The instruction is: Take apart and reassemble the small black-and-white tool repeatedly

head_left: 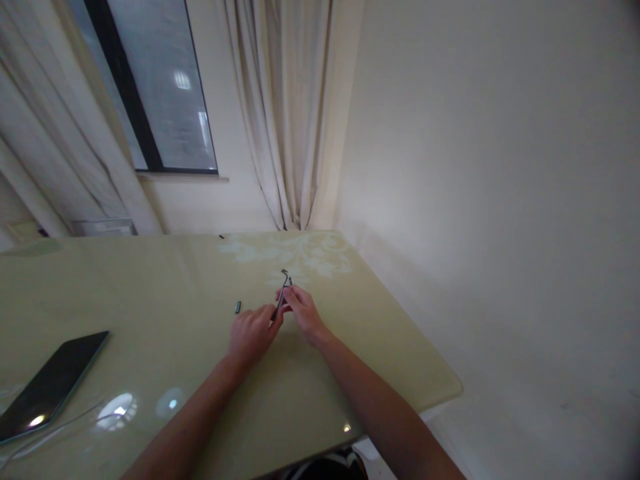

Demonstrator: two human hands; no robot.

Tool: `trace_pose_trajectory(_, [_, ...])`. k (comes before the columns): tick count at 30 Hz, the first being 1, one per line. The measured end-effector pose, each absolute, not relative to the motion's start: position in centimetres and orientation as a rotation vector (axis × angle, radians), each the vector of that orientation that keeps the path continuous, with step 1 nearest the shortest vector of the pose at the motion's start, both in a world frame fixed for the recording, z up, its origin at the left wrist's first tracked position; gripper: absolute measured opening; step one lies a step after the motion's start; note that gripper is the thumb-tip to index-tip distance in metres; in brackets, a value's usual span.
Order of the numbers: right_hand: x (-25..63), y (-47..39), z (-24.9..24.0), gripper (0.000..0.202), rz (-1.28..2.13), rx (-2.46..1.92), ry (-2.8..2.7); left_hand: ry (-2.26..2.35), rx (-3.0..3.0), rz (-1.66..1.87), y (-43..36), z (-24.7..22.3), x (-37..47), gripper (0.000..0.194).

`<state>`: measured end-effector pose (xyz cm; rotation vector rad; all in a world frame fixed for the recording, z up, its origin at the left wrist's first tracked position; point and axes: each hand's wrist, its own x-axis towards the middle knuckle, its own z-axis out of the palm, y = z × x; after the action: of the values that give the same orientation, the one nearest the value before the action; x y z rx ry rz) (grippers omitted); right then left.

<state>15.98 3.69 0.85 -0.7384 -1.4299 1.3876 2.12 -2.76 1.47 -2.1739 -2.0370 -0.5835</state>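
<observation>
Currently logged from my remote seat: one slim dark object (279, 306), at the centre of the frame slightly below the middle, raised above the glossy bench (400, 340). Grip, left hand (253, 332): thumb and fingers clenched on its lower end. Grip, right hand (304, 312): fingers pinched around its upper part; exact contact too small for me to make out. Item, one thin hooked dark piece (285, 272), projecting beyond the right fingertips; whether it is joined to the slim object, I cannot tell. Hazards, by my judgement: a slip, should either pinch loosen on so narrow a body; a part skidding off across the smooth top, if dropped; a bent hook, if I press or twist unevenly; a knock to the small dark piece (238, 307) just beside the left knuckles, were that hand to swing toward the left of the frame. Pose: both forearms entering from the bottom edge and converging; left wrist bent inward, back of the hand uppermost; right hand slightly farther up the frame, thumb laid toward the left.
</observation>
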Motion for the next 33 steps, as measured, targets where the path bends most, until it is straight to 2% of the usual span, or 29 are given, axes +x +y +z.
trace_pose_trajectory(2, [16.1,3.5,1.2,0.048,1.505,-0.663,-1.340,-1.944,-2.299,-0.673,-2.7,1.2,2.2,0.045])
trace_pose_trajectory(5, [16.9,3.8,1.6,0.043,1.505,-0.632,-1.338,-1.944,-2.437,-0.874,-2.2,1.1,1.1,0.048])
trace_pose_trajectory(11, [19.3,4.6,2.3,0.042,1.601,-0.600,-1.642,-2.075,-2.404,-1.717,-1.2,2.2,-2.1,0.047])
trace_pose_trajectory(14, [19.6,4.5,2.5,0.042,1.674,-0.609,-1.741,-2.061,-2.517,-1.925,-1.6,2.8,-2.1,0.063])
trace_pose_trajectory(17, [19.4,4.3,2.6,0.048,1.675,-0.598,-1.779,-2.098,-2.594,-2.007,-2.0,3.0,-1.6,0.069])
trace_pose_trajectory(21, [19.2,4.0,2.7,0.048,1.686,-0.549,-1.813,-2.136,-2.613,-2.042,-2.2,3.1,-1.4,0.061])
trace_pose_trajectory(33, [19.4,3.7,2.8,0.047,1.708,-0.575,-1.818,-2.033,-2.779,-1.935,-2.0,2.7,-2.1,0.054])
